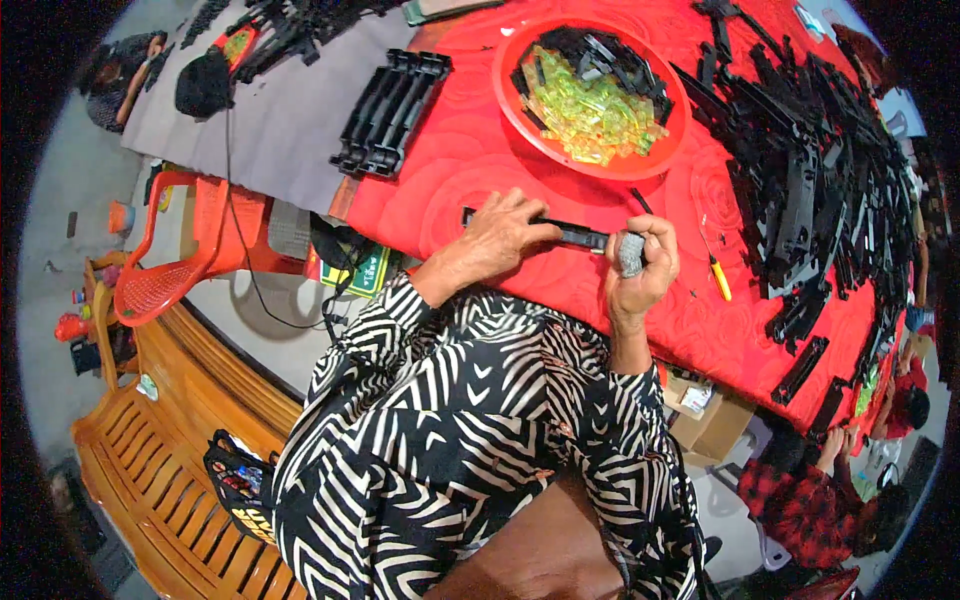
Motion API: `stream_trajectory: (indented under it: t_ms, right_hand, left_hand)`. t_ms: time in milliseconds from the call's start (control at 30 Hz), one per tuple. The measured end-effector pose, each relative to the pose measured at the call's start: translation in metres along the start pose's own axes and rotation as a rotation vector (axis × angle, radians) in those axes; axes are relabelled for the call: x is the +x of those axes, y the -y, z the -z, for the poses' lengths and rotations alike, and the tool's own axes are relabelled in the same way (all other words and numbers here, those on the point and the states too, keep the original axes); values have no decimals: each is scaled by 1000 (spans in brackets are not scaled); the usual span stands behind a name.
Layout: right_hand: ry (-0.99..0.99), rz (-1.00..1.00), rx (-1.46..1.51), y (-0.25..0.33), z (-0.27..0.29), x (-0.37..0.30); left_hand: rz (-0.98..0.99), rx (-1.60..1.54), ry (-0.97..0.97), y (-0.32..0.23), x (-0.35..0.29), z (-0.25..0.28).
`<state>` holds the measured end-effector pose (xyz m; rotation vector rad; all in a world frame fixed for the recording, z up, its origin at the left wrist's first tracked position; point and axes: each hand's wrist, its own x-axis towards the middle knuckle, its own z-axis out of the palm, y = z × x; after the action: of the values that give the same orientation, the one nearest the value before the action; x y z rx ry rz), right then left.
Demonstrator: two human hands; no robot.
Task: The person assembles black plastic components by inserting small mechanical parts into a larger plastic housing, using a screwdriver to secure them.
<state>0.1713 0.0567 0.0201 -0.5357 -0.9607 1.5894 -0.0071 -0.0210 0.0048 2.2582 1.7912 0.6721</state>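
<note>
A long black plastic strip (580, 235) lies at the near edge of the red-covered table. My left hand (505, 235) is closed over its left part, fingers wrapped on it. At the strip's right end is my right hand (642, 268), its fingers curled and a grey wrapping (630, 254) around the thumb. Above those fingers sticks out a thin dark piece (641, 201); its lower part is hidden in the grip. Just beyond both hands stands a red bowl (507, 110) holding yellow-green translucent pieces (595, 110) and black pieces.
Several black strips (392, 112) lie side by side at the far left of the red cloth (450, 190). A big heap of black parts (815, 160) covers the right side. A yellow-handled screwdriver (720, 278) lies between. Other people, one in red plaid (800, 510), sit around.
</note>
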Motion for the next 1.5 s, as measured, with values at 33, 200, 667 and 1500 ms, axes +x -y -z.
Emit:
stream_trajectory:
  t_ms: [33,200,667,1500]
  right_hand:
    - [-30,12,-48,2,-1,0]
    - [-33,12,-57,-1,3,-2]
    - [-99,-80,-25,-7,6,-2]
    - [-168,-165,-141,-4,19,-6]
  left_hand:
    - [-21,3,13,-1,3,-2]
    - [-39,15,-28,-6,-5,-5]
    - [396,368,-560,39,-20,52]
    - [620,548,-576,102,15,31]
